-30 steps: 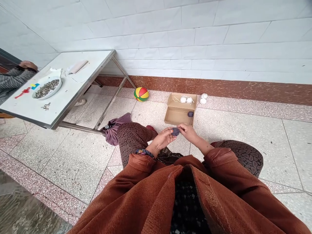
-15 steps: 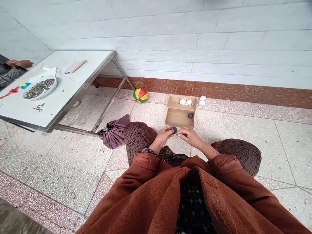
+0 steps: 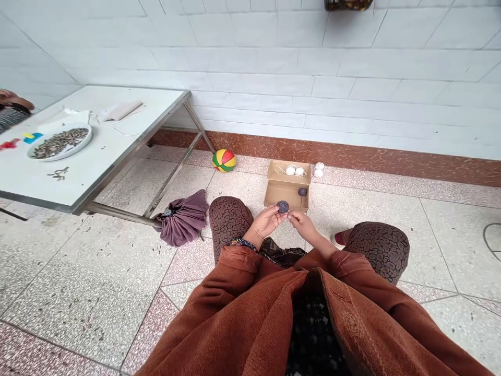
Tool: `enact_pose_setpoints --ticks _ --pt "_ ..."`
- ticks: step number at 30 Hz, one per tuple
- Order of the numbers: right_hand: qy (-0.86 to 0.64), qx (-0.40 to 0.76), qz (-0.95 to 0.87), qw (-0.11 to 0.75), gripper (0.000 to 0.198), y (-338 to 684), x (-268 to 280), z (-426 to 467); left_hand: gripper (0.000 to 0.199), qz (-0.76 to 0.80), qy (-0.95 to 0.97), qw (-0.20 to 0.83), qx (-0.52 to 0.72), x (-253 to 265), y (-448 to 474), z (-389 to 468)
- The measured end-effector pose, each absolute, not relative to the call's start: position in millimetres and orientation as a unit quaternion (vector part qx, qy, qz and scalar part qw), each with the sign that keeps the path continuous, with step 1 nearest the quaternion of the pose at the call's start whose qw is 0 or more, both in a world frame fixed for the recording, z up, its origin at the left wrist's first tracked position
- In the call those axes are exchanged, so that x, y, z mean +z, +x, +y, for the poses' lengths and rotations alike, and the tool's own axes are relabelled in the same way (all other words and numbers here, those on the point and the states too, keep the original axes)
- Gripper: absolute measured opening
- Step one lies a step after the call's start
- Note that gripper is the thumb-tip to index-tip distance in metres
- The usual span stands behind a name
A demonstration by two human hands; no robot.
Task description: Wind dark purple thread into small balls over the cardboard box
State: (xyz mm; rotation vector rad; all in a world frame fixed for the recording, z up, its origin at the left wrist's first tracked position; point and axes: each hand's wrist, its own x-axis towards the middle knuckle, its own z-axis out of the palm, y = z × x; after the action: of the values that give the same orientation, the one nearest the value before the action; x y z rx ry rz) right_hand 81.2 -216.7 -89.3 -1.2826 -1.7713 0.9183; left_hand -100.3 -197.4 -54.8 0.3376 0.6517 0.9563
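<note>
On the near side of the cardboard box, the left hand holds the dark ball, now more exposed, and the right hand, pinched narrow, has drawn in, seemingly joining the work

We are facing a white tiled wall with marbled brown skirting; a metal-framed table is standing on terrazzo flooring to our left.

The left edge cuts off the white-topped table, a red item and a co-worker's sleeve. The top edge crops a dark object; any strand between the right hand and the dark yarn ball is too small to tell
</note>
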Motion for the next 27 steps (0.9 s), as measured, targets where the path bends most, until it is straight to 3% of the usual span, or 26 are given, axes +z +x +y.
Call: enact_pose_setpoints --ticks 11,15,20,27 --pt "-0.404 0.205 -0.817 0.356 0.024 106 -12 -222 0.048 0.385 0.352 0.734 0.433 -36 -81 -194" --pt "-0.403 0.183 -0.817 0.369 0.021 116 1 -194 0.052 0.368 0.420 0.746 0.362 -23 -81 -193" --pt "-0.423 0.192 -0.791 0.398 0.024 128 2 -156 0.066 0.289 0.392 0.794 0.364 1 -81 -172" --pt "-0.418 0.195 -0.800 0.383 0.027 140 4 -110 0.043 0.239 0.328 0.802 0.439 30 -63 -90"
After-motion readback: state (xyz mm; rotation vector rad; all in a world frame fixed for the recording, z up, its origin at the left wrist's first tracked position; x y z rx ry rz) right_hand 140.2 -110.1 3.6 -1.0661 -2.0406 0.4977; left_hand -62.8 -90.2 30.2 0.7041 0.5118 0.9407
